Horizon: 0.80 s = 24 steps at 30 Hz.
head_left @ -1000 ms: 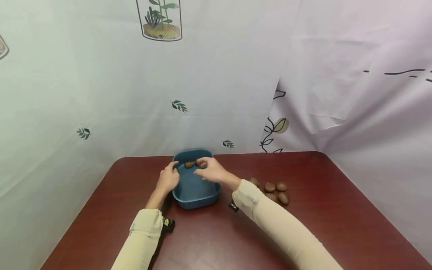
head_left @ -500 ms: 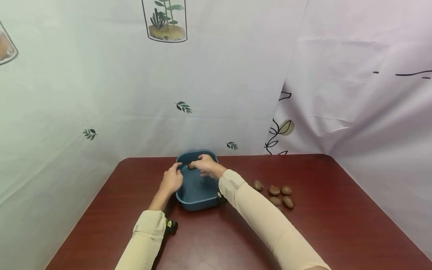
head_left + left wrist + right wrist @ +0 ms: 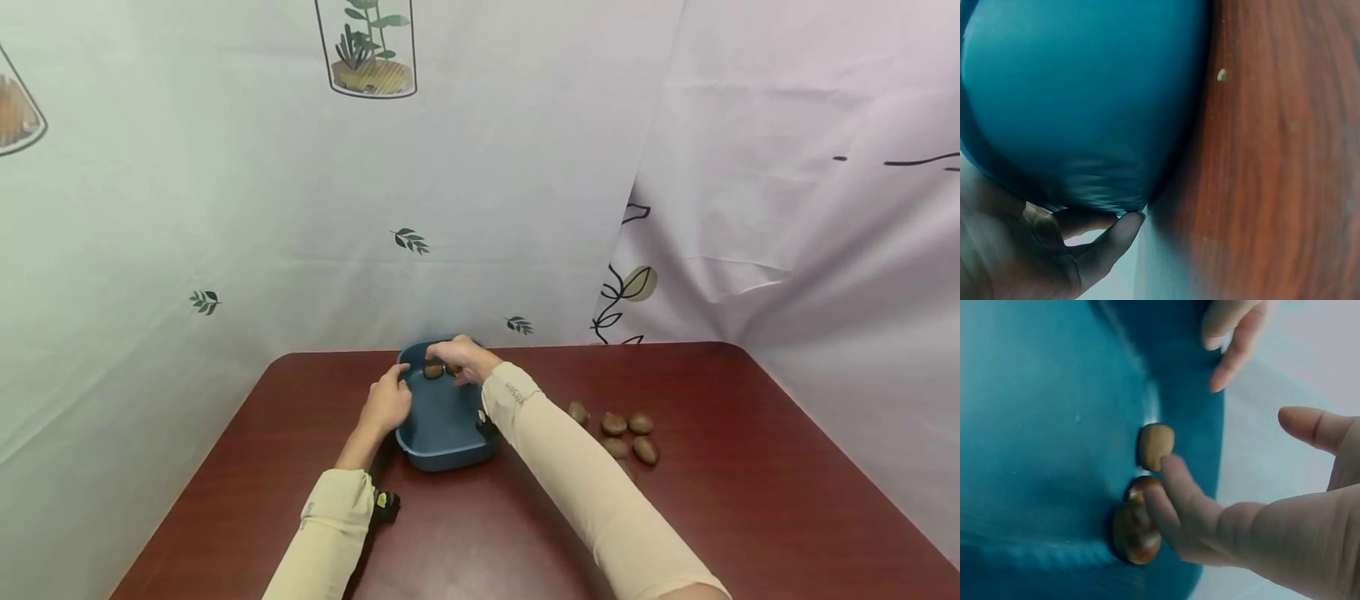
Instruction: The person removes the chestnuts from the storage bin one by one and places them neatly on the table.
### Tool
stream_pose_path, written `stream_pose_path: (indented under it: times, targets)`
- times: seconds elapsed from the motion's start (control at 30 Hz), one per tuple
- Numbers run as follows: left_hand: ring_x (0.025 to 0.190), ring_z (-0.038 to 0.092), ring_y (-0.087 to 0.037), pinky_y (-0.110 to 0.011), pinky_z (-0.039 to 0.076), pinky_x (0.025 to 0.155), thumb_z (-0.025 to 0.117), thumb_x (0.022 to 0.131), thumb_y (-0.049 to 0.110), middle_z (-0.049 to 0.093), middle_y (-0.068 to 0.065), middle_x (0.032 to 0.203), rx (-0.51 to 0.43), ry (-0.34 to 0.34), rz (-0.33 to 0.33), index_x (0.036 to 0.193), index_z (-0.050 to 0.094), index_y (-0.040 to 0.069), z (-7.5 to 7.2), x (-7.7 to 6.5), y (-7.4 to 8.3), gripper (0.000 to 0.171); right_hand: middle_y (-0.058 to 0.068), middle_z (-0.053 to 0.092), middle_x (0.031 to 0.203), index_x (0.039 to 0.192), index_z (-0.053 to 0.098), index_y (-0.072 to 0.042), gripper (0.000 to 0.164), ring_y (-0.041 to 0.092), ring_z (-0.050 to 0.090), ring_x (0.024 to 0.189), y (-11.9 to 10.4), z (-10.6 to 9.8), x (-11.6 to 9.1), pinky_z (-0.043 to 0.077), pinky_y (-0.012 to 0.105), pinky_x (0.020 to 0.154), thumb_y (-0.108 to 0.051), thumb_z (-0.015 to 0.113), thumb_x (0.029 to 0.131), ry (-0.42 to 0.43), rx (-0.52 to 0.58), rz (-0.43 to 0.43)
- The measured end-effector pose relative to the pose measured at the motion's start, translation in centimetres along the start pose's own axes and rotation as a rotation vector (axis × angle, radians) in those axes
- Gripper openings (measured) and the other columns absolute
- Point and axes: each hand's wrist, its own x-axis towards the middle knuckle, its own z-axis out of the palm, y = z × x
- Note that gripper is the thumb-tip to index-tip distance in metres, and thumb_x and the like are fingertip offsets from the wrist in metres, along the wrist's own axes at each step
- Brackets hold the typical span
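A blue basin (image 3: 442, 425) stands towards the back of the table, with a few brown chestnuts (image 3: 433, 370) inside at its far end. My left hand (image 3: 387, 402) grips the basin's left wall; in the right wrist view, the tips of its fingers (image 3: 1229, 369) reach over the rim. Inside the far end is my right hand (image 3: 468, 360), its fingers loosely extended and the thumb held apart. The right wrist view has its fingertips at a pale-faced chestnut (image 3: 1155, 447) and glossy chestnuts (image 3: 1137, 531), which the fingers partly cover.
Several more chestnuts (image 3: 615, 425) lie on the dark red table (image 3: 712, 500) to the right of the basin, partly behind the right sleeve (image 3: 577, 475). White patterned cloth (image 3: 487, 208) hangs behind the table's far edge.
My right hand has moved further into the basin's far end, then slightly right, uncovering a chestnut again. The left hand stays at the basin's left wall. The head view has shifted slightly.
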Motion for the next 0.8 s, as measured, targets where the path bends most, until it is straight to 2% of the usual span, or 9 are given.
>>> stream_pose_path:
  times: [0.07, 0.13, 0.2, 0.23, 0.33, 0.4, 0.5, 0.63, 0.8]
  targets:
    - [0.072, 0.055, -0.027, -0.045, 0.045, 0.076, 0.032, 0.104, 0.011, 0.063, -0.024, 0.104, -0.005, 0.002, 0.001, 0.149, 0.042, 0.006, 0.1, -0.1, -0.1, 0.046, 0.002, 0.041, 0.073, 0.114, 0.060, 0.003, 0.036, 0.020, 0.048, 0.073, 0.3, 0.4, 0.4, 0.048, 0.054, 0.095, -0.022, 0.066, 0.089, 0.015, -0.009, 0.005]
    - [0.059, 0.047, -0.023, -0.043, 0.044, 0.070, 0.032, 0.103, 0.011, 0.060, -0.020, 0.086, -0.015, 0.002, 0.005, 0.149, 0.042, 0.006, 0.2, -0.1, -0.1, 0.046, 0.005, 0.048, 0.085, 0.120, 0.058, 0.003, 0.040, 0.026, 0.057, 0.093, 0.6, 0.7, 0.7, 0.047, 0.056, 0.095, -0.021, 0.066, 0.089, 0.035, -0.026, -0.001]
    - [0.054, 0.040, -0.020, -0.041, 0.042, 0.068, 0.032, 0.104, 0.011, 0.054, -0.015, 0.076, -0.018, 0.001, 0.008, 0.149, 0.042, 0.006, 0.1, -0.2, -0.1, 0.046, 0.008, 0.050, 0.097, 0.119, 0.058, 0.002, 0.038, 0.033, 0.056, 0.112, 0.8, 0.9, 1.0, 0.047, 0.058, 0.094, -0.020, 0.065, 0.088, 0.055, -0.044, -0.003]
    - [0.051, 0.037, -0.020, -0.040, 0.041, 0.066, 0.032, 0.104, 0.011, 0.052, -0.014, 0.072, -0.024, 0.000, 0.009, 0.149, 0.041, 0.006, 0.1, -0.2, 0.0, 0.046, 0.009, 0.051, 0.099, 0.112, 0.059, 0.001, 0.033, 0.036, 0.053, 0.119, 0.9, 1.0, 1.1, 0.047, 0.058, 0.094, -0.020, 0.065, 0.088, 0.067, -0.059, -0.004]
    - [0.050, 0.035, -0.019, -0.039, 0.041, 0.065, 0.033, 0.103, 0.011, 0.050, -0.011, 0.068, -0.022, 0.008, 0.014, 0.148, 0.042, 0.006, 0.0, 0.0, 0.0, 0.046, 0.010, 0.054, 0.101, 0.106, 0.060, -0.001, 0.027, 0.037, 0.054, 0.121, 1.1, 0.9, 1.5, 0.048, 0.057, 0.093, -0.022, 0.064, 0.089, 0.086, -0.093, 0.017]
    - [0.051, 0.036, -0.019, -0.040, 0.042, 0.067, 0.034, 0.103, 0.011, 0.050, -0.011, 0.068, -0.019, 0.014, 0.012, 0.148, 0.043, 0.006, -0.1, 0.0, 0.0, 0.046, 0.014, 0.056, 0.109, 0.113, 0.060, 0.000, 0.032, 0.038, 0.053, 0.123, 1.2, 0.7, 1.6, 0.049, 0.057, 0.093, -0.022, 0.063, 0.091, 0.073, -0.092, 0.037]
    - [0.053, 0.040, -0.021, -0.042, 0.044, 0.072, 0.034, 0.104, 0.012, 0.051, -0.013, 0.071, -0.015, 0.012, 0.004, 0.148, 0.043, 0.007, -0.1, 0.1, 0.1, 0.046, 0.020, 0.052, 0.133, 0.138, 0.050, 0.003, 0.053, 0.041, 0.048, 0.129, 1.5, 0.5, 1.6, 0.049, 0.056, 0.092, -0.024, 0.062, 0.094, 0.043, -0.078, 0.059]
    - [0.059, 0.044, -0.023, -0.045, 0.044, 0.077, 0.034, 0.103, 0.011, 0.055, -0.015, 0.079, -0.010, 0.014, 0.005, 0.148, 0.043, 0.006, 0.0, 0.1, 0.0, 0.046, 0.021, 0.048, 0.140, 0.143, 0.045, 0.003, 0.062, 0.045, 0.047, 0.127, 2.1, 1.1, 1.9, 0.052, 0.053, 0.088, -0.027, 0.066, 0.093, 0.035, -0.070, 0.078]
    - [0.060, 0.045, -0.027, -0.045, 0.043, 0.073, 0.033, 0.104, 0.012, 0.057, -0.020, 0.082, -0.014, 0.013, 0.007, 0.148, 0.043, 0.006, 0.1, 0.1, 0.0, 0.046, 0.016, 0.050, 0.142, 0.136, 0.054, 0.002, 0.048, 0.044, 0.051, 0.125, 2.8, 1.9, 2.0, 0.054, 0.049, 0.085, -0.016, 0.064, 0.092, 0.024, -0.082, 0.039]
